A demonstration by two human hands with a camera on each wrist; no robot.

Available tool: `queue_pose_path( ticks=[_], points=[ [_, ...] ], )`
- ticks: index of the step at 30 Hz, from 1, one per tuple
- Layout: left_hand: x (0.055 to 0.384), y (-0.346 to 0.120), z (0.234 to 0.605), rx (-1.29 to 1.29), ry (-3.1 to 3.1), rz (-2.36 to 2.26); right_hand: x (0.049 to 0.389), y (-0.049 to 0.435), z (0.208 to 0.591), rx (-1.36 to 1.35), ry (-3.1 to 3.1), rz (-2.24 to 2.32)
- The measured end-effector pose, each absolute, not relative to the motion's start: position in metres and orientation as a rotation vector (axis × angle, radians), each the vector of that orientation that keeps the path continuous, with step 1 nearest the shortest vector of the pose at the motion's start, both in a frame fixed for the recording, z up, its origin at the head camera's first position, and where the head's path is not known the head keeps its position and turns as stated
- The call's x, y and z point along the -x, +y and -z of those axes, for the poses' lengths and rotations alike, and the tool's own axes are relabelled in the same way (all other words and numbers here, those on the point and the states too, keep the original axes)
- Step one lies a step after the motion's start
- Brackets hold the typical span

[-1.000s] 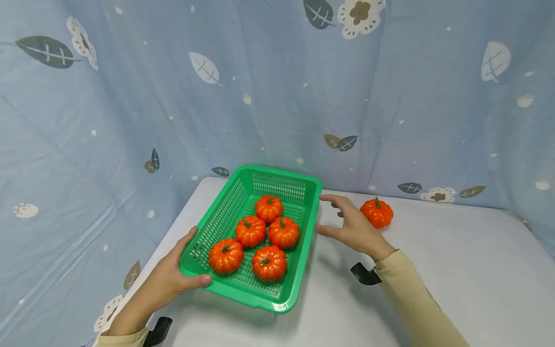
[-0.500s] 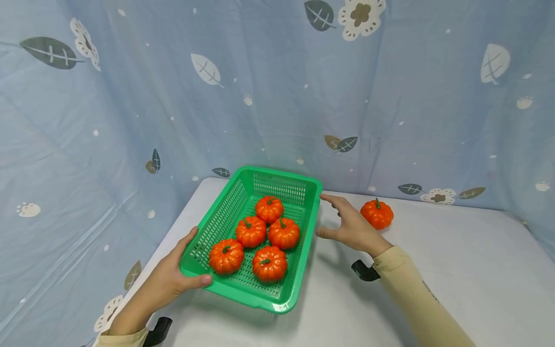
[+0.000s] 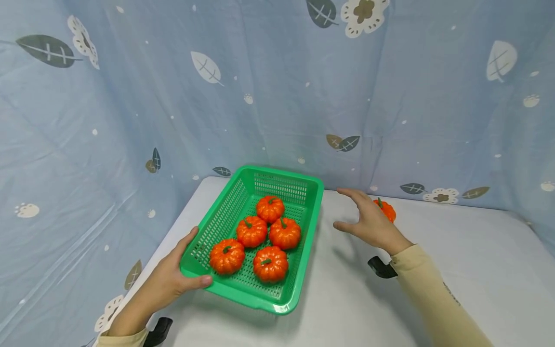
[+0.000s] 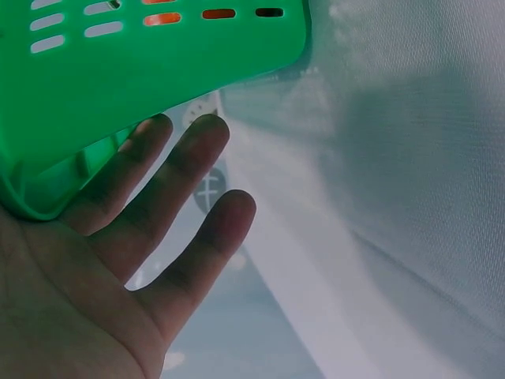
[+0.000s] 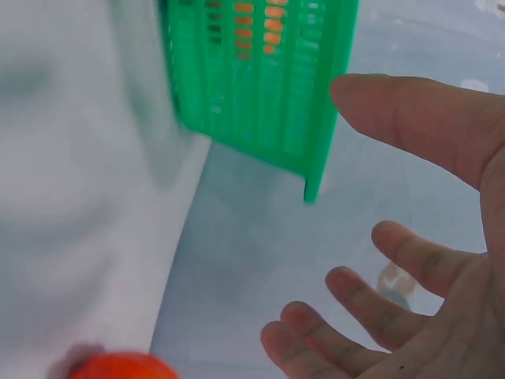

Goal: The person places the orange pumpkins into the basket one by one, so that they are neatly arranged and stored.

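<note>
A green plastic basket (image 3: 240, 295) with slotted walls holds several small orange pumpkins (image 3: 251, 231). At its near left corner, my left hand (image 3: 171, 277) grips the rim, thumb over the near edge. The left wrist view shows the other fingers (image 4: 170, 178) extended below the rim. To the right of the basket, my right hand (image 3: 375, 224) hovers over the table, fingers spread and holding nothing. Behind that hand one more pumpkin (image 3: 387, 210) sits on the table, partly hidden; its orange top (image 5: 126, 367) shows at the bottom of the right wrist view.
The white table (image 3: 468, 260) extends to the right and toward the front. A blue curtain (image 3: 277, 96) printed with leaves and flowers hangs behind the table and along its left side. A black strap piece (image 3: 381, 266) sticks out at the right wrist.
My right hand has moved right, away from the basket's right rim, and now covers part of the lone pumpkin. The left hand and the basket have stayed in place.
</note>
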State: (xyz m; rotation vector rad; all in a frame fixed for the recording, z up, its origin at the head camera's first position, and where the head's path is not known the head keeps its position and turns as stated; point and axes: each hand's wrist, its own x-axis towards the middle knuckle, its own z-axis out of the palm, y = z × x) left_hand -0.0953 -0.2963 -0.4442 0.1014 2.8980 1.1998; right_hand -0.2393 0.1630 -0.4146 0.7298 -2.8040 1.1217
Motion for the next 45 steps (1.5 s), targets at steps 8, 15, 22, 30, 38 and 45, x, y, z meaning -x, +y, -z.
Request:
queue_pose_path(
  ticks=[8,15,22,30,38,45],
  points=[
    [0.097,-0.297,0.445,-0.125,2.911,-1.191,0.246,0.196,0.410,-0.601,-2.818,-1.013],
    [0.096,-0.296,0.444,-0.110,2.895,-1.195,0.249,0.222,0.412,-0.510,-2.819,-0.984],
    [0.095,-0.295,0.444,-0.116,2.898,-1.199,0.254,0.245,0.421,-0.453,-2.861,-0.952],
    [0.095,-0.296,0.444,-0.119,2.895,-1.199,0.263,0.259,0.445,-0.384,-2.957,-0.982],
    [0.094,-0.296,0.444,-0.105,2.890,-1.196,0.269,0.257,0.460,-0.334,-3.070,-1.002],
    [0.093,-0.296,0.444,-0.109,2.893,-1.190,0.272,0.256,0.470,-0.335,-3.044,-1.059]
  ],
)
